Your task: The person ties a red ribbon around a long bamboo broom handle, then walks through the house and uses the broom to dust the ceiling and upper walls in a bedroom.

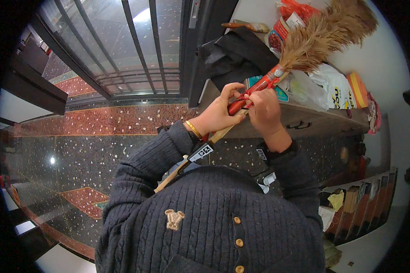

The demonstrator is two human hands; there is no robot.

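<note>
A feather duster (pixel 321 43) with brown plumes and a red-wrapped neck slants up to the right across the cabinet top. My left hand (pixel 216 113) is closed around the lower end of its red section. My right hand (pixel 264 109) pinches at a red string (pixel 246 96) wound about that section, close beside the left fingers. A pale wooden stick (pixel 221 133) runs alongside, passing below my left hand toward my left forearm. Whether it belongs to the duster, I cannot tell. The fingertips partly hide the string.
On the wooden cabinet (pixel 323 119) lie black cloth (pixel 237 52), plastic bags (pixel 328 84), a red tub (pixel 278 36) and an orange package (pixel 357 90). A barred glass door (pixel 127 50) stands at the far left. Lower right is a shelf rack (pixel 360 200) with several items.
</note>
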